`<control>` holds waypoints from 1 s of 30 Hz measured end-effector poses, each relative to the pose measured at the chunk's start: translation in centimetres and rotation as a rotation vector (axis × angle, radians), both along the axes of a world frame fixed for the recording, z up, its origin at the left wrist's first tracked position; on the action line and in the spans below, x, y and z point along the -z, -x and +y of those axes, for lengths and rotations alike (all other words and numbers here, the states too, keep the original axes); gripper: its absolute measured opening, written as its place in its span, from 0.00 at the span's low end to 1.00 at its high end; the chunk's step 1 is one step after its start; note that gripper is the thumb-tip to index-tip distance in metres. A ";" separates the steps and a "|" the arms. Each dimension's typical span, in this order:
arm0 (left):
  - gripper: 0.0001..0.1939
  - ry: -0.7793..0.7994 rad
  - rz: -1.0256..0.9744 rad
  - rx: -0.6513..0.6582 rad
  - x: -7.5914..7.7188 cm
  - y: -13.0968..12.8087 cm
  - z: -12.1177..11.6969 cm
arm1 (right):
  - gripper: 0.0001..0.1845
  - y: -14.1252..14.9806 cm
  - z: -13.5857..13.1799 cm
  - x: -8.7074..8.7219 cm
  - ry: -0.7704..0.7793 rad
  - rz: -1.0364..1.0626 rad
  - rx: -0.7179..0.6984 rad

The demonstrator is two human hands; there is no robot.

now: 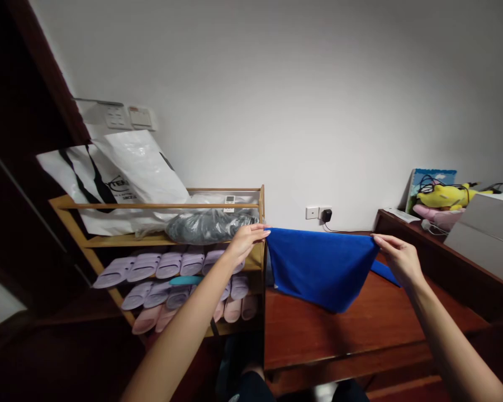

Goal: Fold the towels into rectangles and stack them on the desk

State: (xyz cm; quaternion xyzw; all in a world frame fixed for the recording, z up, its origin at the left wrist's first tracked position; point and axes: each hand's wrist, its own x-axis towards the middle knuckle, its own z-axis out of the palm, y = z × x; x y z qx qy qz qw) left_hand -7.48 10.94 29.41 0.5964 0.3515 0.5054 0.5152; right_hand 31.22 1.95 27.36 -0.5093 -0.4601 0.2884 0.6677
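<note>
Overhead, left hand and right hand pinch blue cloth corners, stretched above wooden desk.

Bare forearms, dark legwear

A pale wall, brighter at center, fills the upper frame. Lower right, a reddish-brown wooden table; at left center, 1 wooden rack. Upper left lies dark, edged by 1 reddish-brown frame. Below center, 1 socket plate.
</note>
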 end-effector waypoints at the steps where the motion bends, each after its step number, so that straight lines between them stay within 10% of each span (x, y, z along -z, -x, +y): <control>1: 0.23 0.000 -0.002 0.002 0.0 -0.1 0.3 | 0.22 0.1 0.0 -0.2 -0.004 -0.023 0.008; 11: 0.18 -0.065 0.160 -0.065 0.1 -0.1 0.1 | 0.26 -0.6 -0.4 -1.0 0.037 -0.212 0.045; 30: 0.09 -0.461 0.687 -0.140 -4.3 1.4 -6.7 | 0.17 -3.3 -5.5 -0.9 -0.033 -0.750 0.245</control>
